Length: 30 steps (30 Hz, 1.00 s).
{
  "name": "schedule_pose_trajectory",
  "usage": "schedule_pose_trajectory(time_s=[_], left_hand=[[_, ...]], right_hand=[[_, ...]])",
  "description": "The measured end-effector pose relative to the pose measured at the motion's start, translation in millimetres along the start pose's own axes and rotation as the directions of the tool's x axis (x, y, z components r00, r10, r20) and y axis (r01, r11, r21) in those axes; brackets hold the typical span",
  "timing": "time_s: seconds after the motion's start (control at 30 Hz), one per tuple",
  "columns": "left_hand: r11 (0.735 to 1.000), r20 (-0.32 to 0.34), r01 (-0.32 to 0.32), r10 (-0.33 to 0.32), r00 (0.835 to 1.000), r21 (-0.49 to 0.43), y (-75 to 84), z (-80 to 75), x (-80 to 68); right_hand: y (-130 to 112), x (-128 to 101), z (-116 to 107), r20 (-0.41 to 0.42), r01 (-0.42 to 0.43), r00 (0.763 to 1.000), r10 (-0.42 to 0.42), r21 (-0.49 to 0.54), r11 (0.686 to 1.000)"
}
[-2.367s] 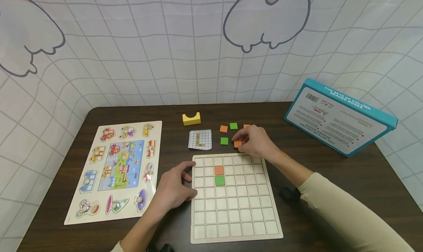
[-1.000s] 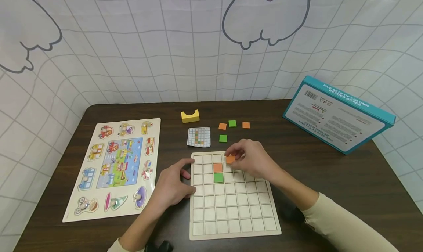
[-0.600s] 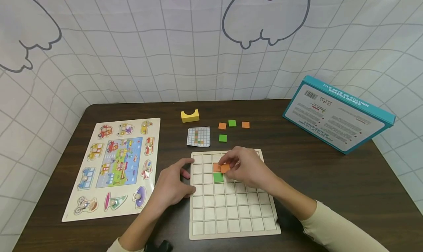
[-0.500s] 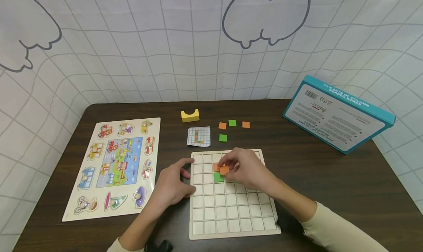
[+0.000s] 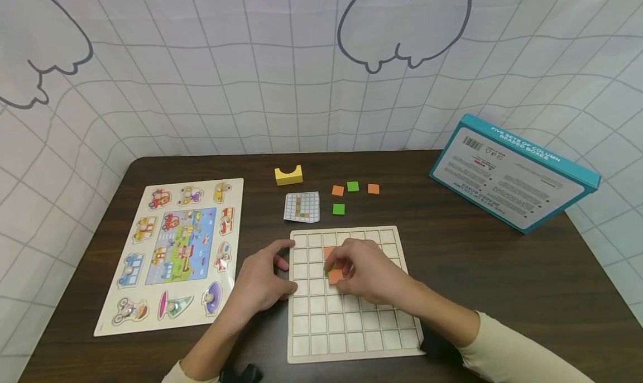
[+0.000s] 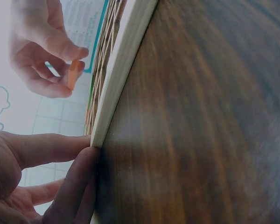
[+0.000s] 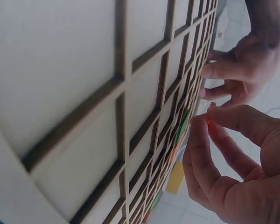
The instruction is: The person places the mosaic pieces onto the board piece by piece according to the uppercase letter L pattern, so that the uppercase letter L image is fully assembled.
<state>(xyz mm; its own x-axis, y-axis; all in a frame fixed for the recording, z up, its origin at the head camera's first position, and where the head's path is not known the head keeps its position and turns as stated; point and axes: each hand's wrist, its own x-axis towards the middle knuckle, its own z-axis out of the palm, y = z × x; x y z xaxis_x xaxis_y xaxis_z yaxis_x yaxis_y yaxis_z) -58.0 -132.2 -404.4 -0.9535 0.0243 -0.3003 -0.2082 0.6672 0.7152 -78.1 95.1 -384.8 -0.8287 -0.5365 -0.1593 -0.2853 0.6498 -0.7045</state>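
Note:
Between thumb and fingertips, my right hand point(image 5: 369, 274) pinches an orange square tile point(image 5: 335, 276) over the pale wooden grid board point(image 5: 356, 343). The left wrist view shows this tile point(image 6: 73, 74) edge-on, raised above the board. Farther up the same column lie another orange tile point(image 5: 329, 252) and a green tile point(image 5: 326, 272), both partly covered by the right hand and its tile. My left hand point(image 5: 263, 279) touches the board's left edge with thumb and index finger spread apart. Its fingertips point(image 6: 86, 151) rest against the wooden rim in the left wrist view.
Behind the board lie loose orange tiles point(image 5: 373, 188) and green tiles point(image 5: 339, 209). A small pattern card point(image 5: 302, 207) and a yellow arch block point(image 5: 288, 176) are beside them. A vehicle puzzle board point(image 5: 181, 257) lies left; a teal box point(image 5: 514, 173) leans back right.
My right hand has picked up an orange tile from the group behind the board and brought it forward and left, over the grid near the green tile. The left hand stays at the board's edge.

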Motion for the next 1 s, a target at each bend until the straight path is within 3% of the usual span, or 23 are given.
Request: schedule_pose_trajectory(time_s=[0.3,1.0], left_hand=[[1.000,0.004,0.004,-0.004,1.000,0.006,-0.3,0.5,0.2],[0.999,-0.001,-0.002,0.002,1.000,0.046,1.6,-0.5,1.0]], right_hand=[[-3.1,0.7,6.4,0.023,0.056,0.998,-0.054,-0.093,0.994],[-0.1,1.4,12.3,0.028,0.109,0.994,-0.106,-0.152,0.982]])
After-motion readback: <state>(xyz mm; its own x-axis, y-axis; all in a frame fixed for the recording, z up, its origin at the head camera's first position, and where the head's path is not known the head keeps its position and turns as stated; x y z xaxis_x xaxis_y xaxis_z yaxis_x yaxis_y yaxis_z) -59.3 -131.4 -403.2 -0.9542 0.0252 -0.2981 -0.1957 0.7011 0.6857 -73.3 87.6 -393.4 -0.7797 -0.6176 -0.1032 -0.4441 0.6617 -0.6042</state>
